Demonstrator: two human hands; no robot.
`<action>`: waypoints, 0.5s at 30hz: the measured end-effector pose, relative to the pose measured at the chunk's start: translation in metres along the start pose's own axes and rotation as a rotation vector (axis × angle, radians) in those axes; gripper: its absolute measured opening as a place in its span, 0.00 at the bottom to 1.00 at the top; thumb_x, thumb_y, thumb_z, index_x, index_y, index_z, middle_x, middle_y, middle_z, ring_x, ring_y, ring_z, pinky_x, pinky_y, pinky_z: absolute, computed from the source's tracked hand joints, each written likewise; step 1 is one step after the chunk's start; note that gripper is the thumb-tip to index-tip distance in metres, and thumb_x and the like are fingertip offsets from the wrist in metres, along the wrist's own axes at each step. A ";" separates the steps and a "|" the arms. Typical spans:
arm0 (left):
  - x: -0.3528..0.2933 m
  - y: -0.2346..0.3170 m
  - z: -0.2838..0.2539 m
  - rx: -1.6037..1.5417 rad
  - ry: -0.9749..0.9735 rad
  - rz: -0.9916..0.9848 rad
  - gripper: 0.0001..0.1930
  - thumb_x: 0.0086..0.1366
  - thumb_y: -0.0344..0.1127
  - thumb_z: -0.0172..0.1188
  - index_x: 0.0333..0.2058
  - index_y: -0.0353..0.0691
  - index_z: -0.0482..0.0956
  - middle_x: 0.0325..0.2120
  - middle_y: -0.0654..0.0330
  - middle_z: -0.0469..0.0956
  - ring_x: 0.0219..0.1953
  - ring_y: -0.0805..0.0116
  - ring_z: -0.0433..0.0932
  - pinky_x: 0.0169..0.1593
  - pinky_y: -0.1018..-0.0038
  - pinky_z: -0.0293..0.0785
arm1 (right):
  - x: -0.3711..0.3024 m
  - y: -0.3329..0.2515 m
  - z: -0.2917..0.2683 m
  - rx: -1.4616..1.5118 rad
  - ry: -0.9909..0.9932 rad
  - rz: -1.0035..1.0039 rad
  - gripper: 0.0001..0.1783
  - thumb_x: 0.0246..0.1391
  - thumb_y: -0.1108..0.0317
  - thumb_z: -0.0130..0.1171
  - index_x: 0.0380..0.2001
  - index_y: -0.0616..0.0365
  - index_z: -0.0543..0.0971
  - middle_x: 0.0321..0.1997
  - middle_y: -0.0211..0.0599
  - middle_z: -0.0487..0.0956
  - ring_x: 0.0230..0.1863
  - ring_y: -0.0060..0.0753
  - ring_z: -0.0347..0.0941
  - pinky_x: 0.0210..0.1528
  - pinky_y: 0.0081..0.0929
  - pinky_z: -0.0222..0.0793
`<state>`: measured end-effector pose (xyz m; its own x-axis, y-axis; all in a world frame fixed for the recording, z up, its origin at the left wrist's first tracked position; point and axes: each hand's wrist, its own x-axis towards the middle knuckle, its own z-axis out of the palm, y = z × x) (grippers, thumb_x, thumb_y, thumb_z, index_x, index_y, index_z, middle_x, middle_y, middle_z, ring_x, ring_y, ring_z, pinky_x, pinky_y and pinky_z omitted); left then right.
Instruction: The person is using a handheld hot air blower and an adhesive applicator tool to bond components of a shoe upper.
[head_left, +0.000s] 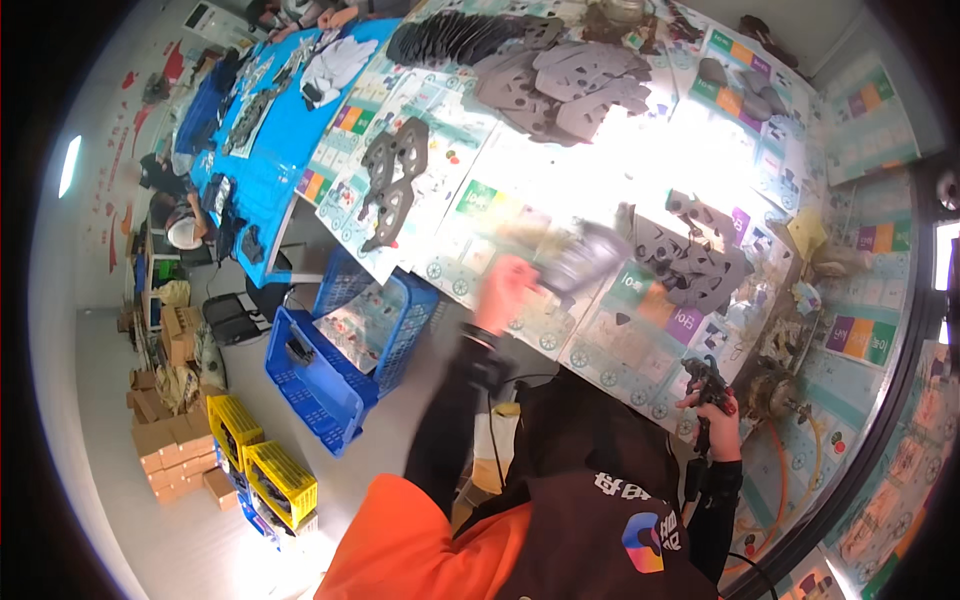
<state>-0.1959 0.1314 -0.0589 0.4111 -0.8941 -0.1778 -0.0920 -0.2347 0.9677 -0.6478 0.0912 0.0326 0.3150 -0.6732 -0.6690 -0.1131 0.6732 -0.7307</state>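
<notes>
My left hand (503, 287) is blurred with motion and grips a grey flat cut piece (585, 255) just above the paper-covered table (560, 170). My right hand (722, 412) is at the table's near right edge, closed around a dark hand tool (705, 378). A pile of similar grey cut pieces (700, 262) lies to the right of the left hand. Another larger heap of grey pieces (570, 85) sits at the far side, and a row of dark pieces (392, 180) lies to the left.
Two blue plastic crates (340, 350) stand on the floor left of the table, with yellow crates (262, 470) and cardboard boxes (170, 445) further left. A blue-covered table (265, 130) with parts runs away at upper left, where other people sit.
</notes>
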 end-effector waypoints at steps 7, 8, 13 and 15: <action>0.132 0.003 -0.141 1.096 0.547 -0.157 0.29 0.62 0.53 0.66 0.48 0.32 0.75 0.39 0.48 0.84 0.38 0.48 0.82 0.45 0.60 0.77 | 0.004 0.010 -0.016 -0.081 0.118 -0.014 0.18 0.45 0.78 0.53 0.43 0.65 0.78 0.37 0.41 0.85 0.40 0.30 0.81 0.42 0.25 0.75; 0.131 -0.005 -0.107 0.953 0.440 -0.192 0.32 0.60 0.54 0.67 0.50 0.31 0.74 0.39 0.47 0.84 0.41 0.43 0.81 0.49 0.58 0.76 | 0.009 0.016 -0.014 -0.053 0.138 -0.081 0.19 0.46 0.80 0.53 0.44 0.67 0.78 0.39 0.40 0.84 0.42 0.32 0.80 0.51 0.31 0.73; 0.071 -0.044 0.148 0.565 -0.201 -0.043 0.34 0.58 0.55 0.71 0.49 0.28 0.74 0.32 0.52 0.83 0.35 0.61 0.82 0.43 0.66 0.77 | 0.001 0.025 -0.019 0.093 0.052 -0.061 0.19 0.50 0.79 0.52 0.47 0.63 0.76 0.34 0.38 0.83 0.25 0.19 0.73 0.20 0.17 0.65; 0.061 -0.038 0.206 0.576 -0.207 -0.041 0.35 0.59 0.57 0.70 0.48 0.27 0.74 0.30 0.52 0.82 0.34 0.61 0.82 0.40 0.67 0.77 | -0.007 0.022 -0.021 0.081 0.123 -0.034 0.19 0.50 0.79 0.52 0.47 0.63 0.76 0.35 0.39 0.83 0.26 0.20 0.74 0.20 0.17 0.66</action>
<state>-0.3545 0.0075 -0.1435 0.2454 -0.9220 -0.2996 -0.5793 -0.3873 0.7173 -0.6717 0.1040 0.0185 0.1986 -0.7249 -0.6596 -0.0269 0.6687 -0.7430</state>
